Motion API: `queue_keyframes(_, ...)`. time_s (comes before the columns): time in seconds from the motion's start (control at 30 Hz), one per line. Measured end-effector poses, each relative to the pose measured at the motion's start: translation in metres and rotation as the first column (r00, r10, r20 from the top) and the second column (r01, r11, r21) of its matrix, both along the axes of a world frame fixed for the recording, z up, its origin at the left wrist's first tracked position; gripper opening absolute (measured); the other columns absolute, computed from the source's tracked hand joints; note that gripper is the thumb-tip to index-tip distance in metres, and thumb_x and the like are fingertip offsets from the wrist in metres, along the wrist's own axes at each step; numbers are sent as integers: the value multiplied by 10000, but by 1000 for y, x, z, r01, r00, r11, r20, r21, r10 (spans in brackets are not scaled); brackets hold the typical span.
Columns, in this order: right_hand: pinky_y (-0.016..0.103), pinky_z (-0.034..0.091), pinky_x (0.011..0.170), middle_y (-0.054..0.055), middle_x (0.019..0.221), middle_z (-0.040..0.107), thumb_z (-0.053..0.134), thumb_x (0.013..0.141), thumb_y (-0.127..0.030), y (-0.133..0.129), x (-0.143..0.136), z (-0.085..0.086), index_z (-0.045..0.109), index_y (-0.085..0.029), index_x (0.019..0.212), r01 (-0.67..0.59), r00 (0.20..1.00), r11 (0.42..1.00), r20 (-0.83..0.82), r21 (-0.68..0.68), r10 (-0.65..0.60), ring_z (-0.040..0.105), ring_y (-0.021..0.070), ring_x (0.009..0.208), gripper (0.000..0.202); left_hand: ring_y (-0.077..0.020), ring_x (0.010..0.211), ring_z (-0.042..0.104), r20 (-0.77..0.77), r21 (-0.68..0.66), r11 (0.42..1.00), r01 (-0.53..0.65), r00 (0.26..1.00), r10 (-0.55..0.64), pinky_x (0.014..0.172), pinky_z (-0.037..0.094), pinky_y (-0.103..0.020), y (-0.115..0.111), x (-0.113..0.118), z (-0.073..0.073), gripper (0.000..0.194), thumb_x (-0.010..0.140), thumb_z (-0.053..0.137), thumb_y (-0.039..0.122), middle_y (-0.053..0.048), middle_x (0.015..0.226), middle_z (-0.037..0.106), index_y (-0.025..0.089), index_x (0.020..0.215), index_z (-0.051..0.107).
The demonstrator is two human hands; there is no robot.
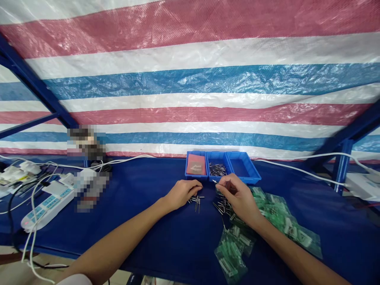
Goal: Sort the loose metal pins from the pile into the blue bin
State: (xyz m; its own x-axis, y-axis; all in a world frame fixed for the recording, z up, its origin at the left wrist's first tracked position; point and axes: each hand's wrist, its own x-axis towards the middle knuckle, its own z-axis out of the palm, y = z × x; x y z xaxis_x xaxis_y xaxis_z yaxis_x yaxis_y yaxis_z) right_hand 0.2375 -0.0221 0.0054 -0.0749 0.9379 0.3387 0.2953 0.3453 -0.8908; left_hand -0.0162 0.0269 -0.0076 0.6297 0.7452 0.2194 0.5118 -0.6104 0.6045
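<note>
My left hand (183,194) is low over the blue table, fingers bent together above a small group of metal pins (197,201); what its fingertips hold, if anything, is too small to tell. My right hand (237,196) pinches a small metal pin (215,181) just in front of the blue bins. Below and left of that hand lies a loose pile of dark metal pins (221,206). More pins (217,170) fill part of the middle bin (209,158). The left bin (186,168) holds a pink piece (200,159) with a grey item on it.
Green items in clear bags (282,217) lie by my right forearm, with more bags (230,255) nearer me. The right bin (252,170) stands beside the others. A white power strip (49,208) with cables is at left; a white box (363,186) is at right.
</note>
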Motion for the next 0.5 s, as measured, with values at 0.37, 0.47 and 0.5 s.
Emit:
queue_keyframes(0.37, 272, 376, 428, -52, 580, 492, 622, 1010, -632, 4, -2, 0, 652, -245, 966, -66, 970, 977, -242, -201, 15, 435, 137, 440, 390, -144, 754, 701, 11, -3, 1000, 0, 1000, 0, 750, 476, -216, 0, 1, 0, 262, 1130, 505, 354, 2, 843, 740, 206, 1152, 720)
queue_keyframes(0.47, 270, 376, 419, -48, 601, 516, 652, 987, -638, 4, -2, 0, 656, -244, 995, -63, 966, 976, -258, -208, 8, 438, 136, 443, 394, -147, 756, 704, 14, -2, 1000, -1, 1000, 1, 755, 481, -219, 0, 1, 1, 276, 1132, 499, 368, -2, 841, 741, 204, 1152, 720)
queue_keyframes(0.5, 270, 375, 420, -55, 587, 500, 661, 984, -631, 4, -2, 0, 654, -246, 1006, -64, 966, 976, -258, -208, 8, 437, 139, 443, 386, -148, 755, 704, 13, -1, 1000, -3, 1000, 3, 755, 483, -220, 0, 1, 1, 281, 1132, 497, 373, -3, 838, 742, 203, 1152, 721)
